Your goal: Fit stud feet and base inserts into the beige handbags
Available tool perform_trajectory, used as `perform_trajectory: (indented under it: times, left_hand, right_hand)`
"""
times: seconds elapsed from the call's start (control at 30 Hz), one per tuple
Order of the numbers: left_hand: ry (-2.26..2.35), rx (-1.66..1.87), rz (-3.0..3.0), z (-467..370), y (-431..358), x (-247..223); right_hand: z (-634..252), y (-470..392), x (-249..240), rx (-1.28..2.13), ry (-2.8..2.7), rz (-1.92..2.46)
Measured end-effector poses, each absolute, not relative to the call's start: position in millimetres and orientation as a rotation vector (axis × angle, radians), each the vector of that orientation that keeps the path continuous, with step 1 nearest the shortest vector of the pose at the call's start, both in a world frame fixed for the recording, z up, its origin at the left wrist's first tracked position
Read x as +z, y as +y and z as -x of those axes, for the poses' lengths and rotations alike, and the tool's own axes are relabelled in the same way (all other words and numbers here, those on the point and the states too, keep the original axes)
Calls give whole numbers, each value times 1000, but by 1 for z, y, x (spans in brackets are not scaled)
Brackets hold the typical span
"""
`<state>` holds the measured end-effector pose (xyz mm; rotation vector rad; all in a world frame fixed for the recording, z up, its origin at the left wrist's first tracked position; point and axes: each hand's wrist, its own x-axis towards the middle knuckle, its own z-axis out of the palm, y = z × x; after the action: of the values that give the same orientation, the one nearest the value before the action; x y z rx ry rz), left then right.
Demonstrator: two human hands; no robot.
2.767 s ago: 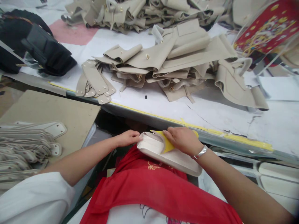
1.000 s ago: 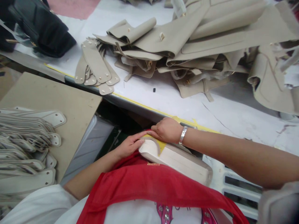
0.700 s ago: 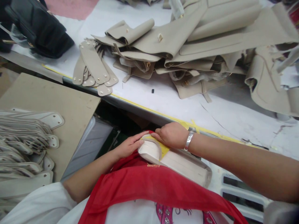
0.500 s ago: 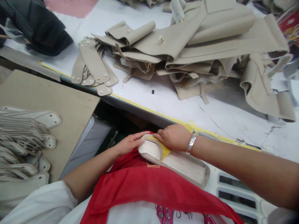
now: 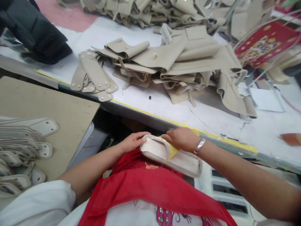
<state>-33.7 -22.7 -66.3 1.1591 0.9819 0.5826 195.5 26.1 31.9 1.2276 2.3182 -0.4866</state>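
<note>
A long, off-white bag panel point(image 5: 185, 163) with rounded ends and a raised rim lies across my lap, against the red apron point(image 5: 150, 182). My left hand point(image 5: 133, 142) pinches its left end, the thumb on the inner face and the fingers over the far edge. My right hand point(image 5: 182, 138) is closed on a yellow strip point(image 5: 172, 153) at the panel's far edge, left of the middle. A curved pale edge stands up beside the strip. The right fingertips are partly hidden behind the knuckles.
Beige bag parts point(image 5: 169, 53) are heaped on the white table point(image 5: 131, 103), beside a fan of riveted straps point(image 5: 94, 72). More straps point(image 5: 21, 138) are stacked on a board point(image 5: 68, 110) at left. A black bag point(image 5: 33, 31) and a red paper bag point(image 5: 265, 44) stand farther back.
The view has tilted up, showing more of the table's far side. My right hand and the yellow strip have shifted slightly right along the panel; my left hand keeps its hold.
</note>
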Motion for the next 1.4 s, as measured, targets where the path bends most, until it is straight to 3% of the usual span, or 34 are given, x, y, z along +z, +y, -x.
perform_trajectory:
  times: [0.17, 0.3, 0.4, 0.6, 1.0, 1.23, 1.4]
  left_hand:
    - [1043, 522, -1426, 42, -13, -54]
    - [1109, 216, -1237, 40, -18, -36]
    - [1018, 184, -945, 36, -28, -33]
    - [781, 494, -678, 26, -41, -45]
    - [776, 907, -709, 6, -41, -80]
    - [718, 903, -595, 18, -49, -89]
    - [698, 534, -487, 45, -51, -68]
  right_hand:
    - [-222, -25, 58, -1053, 2308, -1578]
    - [-219, -86, 52, -1550, 2234, -1880]
    - [-207, -121, 37, -1570, 2170, -2059]
    - [-192, -149, 11, -1833, 2207, -2024]
    - [-181, -125, -37, -2061, 2263, -1884]
    - [-178, -125, -44, -2178, 2140, -1812]
    - [-179, -126, -40, -2430, 1959, -1743]
